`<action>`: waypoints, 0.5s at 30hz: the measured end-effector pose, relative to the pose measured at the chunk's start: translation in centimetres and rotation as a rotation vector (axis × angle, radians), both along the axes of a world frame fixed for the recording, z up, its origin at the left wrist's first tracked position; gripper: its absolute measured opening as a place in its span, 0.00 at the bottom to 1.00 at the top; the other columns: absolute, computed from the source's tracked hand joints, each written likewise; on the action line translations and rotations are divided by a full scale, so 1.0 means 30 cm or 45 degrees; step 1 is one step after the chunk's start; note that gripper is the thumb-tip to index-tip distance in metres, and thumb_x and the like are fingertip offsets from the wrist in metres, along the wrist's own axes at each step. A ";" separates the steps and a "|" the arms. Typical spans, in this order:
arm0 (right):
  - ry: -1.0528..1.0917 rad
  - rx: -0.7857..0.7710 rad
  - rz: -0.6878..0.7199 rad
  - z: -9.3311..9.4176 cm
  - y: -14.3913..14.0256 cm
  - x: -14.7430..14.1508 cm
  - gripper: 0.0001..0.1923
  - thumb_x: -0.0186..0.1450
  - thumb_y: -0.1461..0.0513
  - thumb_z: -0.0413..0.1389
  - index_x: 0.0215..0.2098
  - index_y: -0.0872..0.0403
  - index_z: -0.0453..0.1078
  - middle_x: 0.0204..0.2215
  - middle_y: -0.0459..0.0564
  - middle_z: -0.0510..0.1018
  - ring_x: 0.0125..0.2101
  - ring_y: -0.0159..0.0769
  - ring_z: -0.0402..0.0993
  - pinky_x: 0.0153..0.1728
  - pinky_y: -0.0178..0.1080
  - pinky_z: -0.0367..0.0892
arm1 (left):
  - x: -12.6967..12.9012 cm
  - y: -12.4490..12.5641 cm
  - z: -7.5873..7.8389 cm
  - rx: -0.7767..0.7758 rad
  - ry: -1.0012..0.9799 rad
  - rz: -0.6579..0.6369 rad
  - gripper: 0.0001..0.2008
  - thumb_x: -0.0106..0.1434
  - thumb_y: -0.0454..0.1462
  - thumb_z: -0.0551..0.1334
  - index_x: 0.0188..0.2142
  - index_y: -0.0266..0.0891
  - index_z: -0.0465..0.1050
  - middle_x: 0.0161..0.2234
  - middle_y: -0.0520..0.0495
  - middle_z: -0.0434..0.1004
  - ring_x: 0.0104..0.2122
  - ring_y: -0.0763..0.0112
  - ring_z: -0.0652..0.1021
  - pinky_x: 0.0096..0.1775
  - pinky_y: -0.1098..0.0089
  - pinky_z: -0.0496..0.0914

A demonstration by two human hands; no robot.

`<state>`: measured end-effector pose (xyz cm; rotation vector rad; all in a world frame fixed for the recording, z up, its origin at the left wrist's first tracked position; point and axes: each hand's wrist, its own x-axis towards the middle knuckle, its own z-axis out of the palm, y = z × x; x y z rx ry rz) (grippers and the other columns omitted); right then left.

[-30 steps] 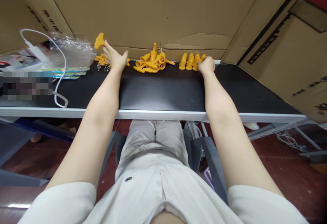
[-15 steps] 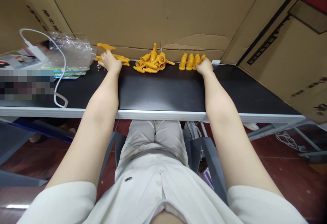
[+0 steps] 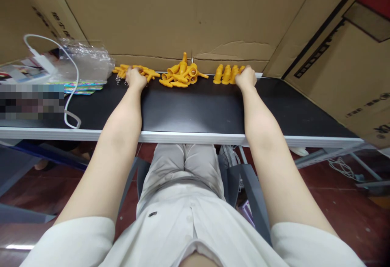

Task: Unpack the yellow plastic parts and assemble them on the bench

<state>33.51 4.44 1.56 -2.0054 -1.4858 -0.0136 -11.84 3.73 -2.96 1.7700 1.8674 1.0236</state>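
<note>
My left hand (image 3: 136,78) is on a pile of yellow wing-shaped handles (image 3: 151,74) with thin metal spirals, at the back left of the table. Its fingers are curled on a handle in the pile, their tips partly hidden. My right hand (image 3: 246,78) is closed round the rightmost piece of a row of yellow ridged, cone-like holders (image 3: 226,74) standing upright. Between the hands, a heap of yellow handles and hollow holders (image 3: 182,74) lies together, one piece pointing up.
Cardboard (image 3: 195,19) walls off the back and right of the black table (image 3: 191,108). At left lie clear plastic bags (image 3: 88,61), colourful packets (image 3: 87,88) and a white cable (image 3: 76,68). A pale strip (image 3: 258,74) lies beyond my right hand.
The handle that was above my left hand is no longer raised, and that hand has closed down over the pile. My right hand has shifted slightly and stays at the row's end.
</note>
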 end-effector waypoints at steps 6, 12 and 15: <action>-0.030 0.103 0.019 0.008 0.012 -0.011 0.16 0.76 0.67 0.53 0.60 0.56 0.74 0.59 0.68 0.82 0.63 0.60 0.80 0.67 0.65 0.68 | 0.058 -0.044 0.026 0.215 0.030 0.301 0.26 0.62 0.57 0.68 0.45 0.37 0.83 0.77 0.38 0.67 0.81 0.38 0.52 0.73 0.44 0.45; -0.164 0.178 0.042 0.071 -0.063 -0.102 0.20 0.78 0.69 0.44 0.62 0.57 0.70 0.61 0.67 0.82 0.62 0.53 0.80 0.67 0.56 0.66 | 0.111 -0.076 0.035 0.077 0.171 0.289 0.11 0.63 0.40 0.69 0.44 0.42 0.84 0.78 0.41 0.65 0.81 0.43 0.53 0.79 0.35 0.36; -0.258 0.222 0.226 0.078 -0.094 -0.155 0.20 0.80 0.68 0.40 0.62 0.58 0.69 0.62 0.68 0.81 0.63 0.51 0.77 0.67 0.54 0.63 | 0.109 -0.074 0.021 -0.042 0.219 0.284 0.19 0.61 0.34 0.66 0.51 0.46 0.84 0.79 0.39 0.61 0.83 0.48 0.48 0.79 0.32 0.35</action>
